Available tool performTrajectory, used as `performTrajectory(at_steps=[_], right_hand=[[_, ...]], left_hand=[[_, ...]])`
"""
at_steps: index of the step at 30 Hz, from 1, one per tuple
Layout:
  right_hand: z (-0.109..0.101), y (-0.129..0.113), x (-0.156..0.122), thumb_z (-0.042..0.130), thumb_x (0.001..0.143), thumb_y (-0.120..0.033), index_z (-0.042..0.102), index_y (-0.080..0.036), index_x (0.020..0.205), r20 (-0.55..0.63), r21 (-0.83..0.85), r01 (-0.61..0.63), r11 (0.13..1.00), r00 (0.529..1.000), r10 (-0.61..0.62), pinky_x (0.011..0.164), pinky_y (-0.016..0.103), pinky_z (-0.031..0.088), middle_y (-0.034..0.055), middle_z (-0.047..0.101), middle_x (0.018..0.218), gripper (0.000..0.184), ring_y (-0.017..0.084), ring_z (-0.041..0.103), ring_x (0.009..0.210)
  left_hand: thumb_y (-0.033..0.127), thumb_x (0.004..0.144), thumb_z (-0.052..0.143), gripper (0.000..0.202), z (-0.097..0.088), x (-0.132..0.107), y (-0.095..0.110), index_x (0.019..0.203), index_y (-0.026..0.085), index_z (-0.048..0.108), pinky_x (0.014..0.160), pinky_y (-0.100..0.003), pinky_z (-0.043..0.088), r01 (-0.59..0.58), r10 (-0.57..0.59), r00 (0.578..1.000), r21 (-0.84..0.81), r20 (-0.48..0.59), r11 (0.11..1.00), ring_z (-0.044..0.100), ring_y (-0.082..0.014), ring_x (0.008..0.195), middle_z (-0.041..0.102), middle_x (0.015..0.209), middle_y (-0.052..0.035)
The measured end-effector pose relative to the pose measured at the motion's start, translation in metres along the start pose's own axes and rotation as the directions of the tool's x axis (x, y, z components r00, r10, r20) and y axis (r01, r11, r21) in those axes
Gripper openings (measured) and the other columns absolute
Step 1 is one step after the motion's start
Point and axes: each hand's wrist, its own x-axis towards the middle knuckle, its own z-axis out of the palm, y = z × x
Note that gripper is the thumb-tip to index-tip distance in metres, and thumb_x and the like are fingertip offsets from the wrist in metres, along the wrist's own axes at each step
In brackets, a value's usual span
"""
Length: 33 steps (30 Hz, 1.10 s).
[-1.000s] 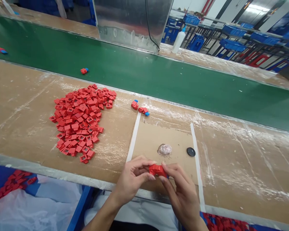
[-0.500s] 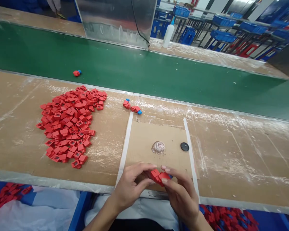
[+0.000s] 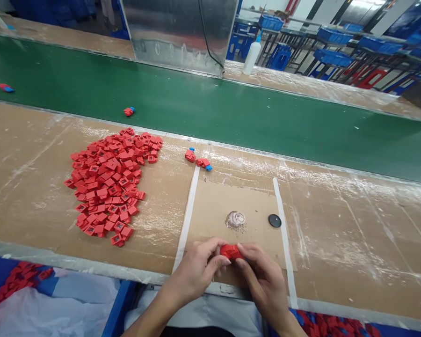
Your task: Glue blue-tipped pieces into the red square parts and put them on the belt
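Observation:
Both hands meet at the near edge of the bench. My left hand (image 3: 199,269) and my right hand (image 3: 263,278) pinch the same small red plastic part (image 3: 231,251) between thumbs and fingertips, pressing it together from both sides. It hovers just over a taped cardboard pad (image 3: 217,206). A large heap of red square parts (image 3: 108,180) lies on the bench to the left. Two finished red-and-blue pieces (image 3: 198,159) rest at the pad's far corner.
A green conveyor belt (image 3: 266,121) runs across beyond the bench, carrying red-and-blue pieces (image 3: 128,111). A small grey mound (image 3: 235,218) and a black disc (image 3: 274,220) sit on the pad. Blue bins with red parts (image 3: 17,276) stand below. A metal housing (image 3: 178,32) and white bottle (image 3: 251,54) are behind.
The two red halves, slightly apart and angled half a second ago, are now pressed into one compact piece between my fingers. The view shifted slightly; the belt piece moved along.

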Motion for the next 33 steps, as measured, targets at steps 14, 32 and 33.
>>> performTrajectory(at_steps=[14, 32, 33], right_hand=[[-0.005, 0.001, 0.011, 0.055, 0.093, -0.014, 0.067, -0.019, 0.095, 0.132, 0.024, 0.027, 0.999, 0.991, -0.03, 0.066, 0.027, 0.055, 0.0078, 0.067, 0.088, 0.013, 0.018, 0.066, 0.076], [0.001, 0.017, 0.003, 0.056, 0.092, -0.014, 0.064, -0.023, 0.112, 0.113, -0.041, 0.207, 0.977, 0.973, -0.201, 0.075, 0.026, 0.061, 0.0088, 0.073, 0.101, 0.023, 0.022, 0.073, 0.088], [0.004, 0.019, 0.002, 0.057, 0.092, -0.016, 0.064, -0.024, 0.113, 0.094, -0.044, 0.204, 0.978, 0.975, -0.2, 0.075, 0.026, 0.061, 0.0085, 0.073, 0.101, 0.023, 0.022, 0.073, 0.087]], left_hand=[[0.029, 0.096, 0.045, 0.022, -0.001, 0.001, 0.001, 0.096, 0.015, 0.063, 0.049, -0.021, 0.046, 0.079, -0.078, 0.996, -0.021, 0.051, 0.997, 0.056, -0.0123, 0.051, 0.058, 0.065, 0.0], [0.031, 0.095, 0.048, 0.022, 0.001, -0.007, -0.002, 0.097, 0.015, 0.063, 0.05, -0.02, 0.044, 0.075, -0.075, 0.997, 0.017, -0.011, 0.997, 0.052, -0.0113, 0.05, 0.054, 0.063, 0.0012], [0.031, 0.094, 0.048, 0.021, 0.002, -0.006, -0.004, 0.098, 0.015, 0.063, 0.05, -0.02, 0.044, 0.081, -0.081, 0.997, 0.001, -0.02, 0.997, 0.052, -0.0111, 0.05, 0.053, 0.063, 0.0016]])
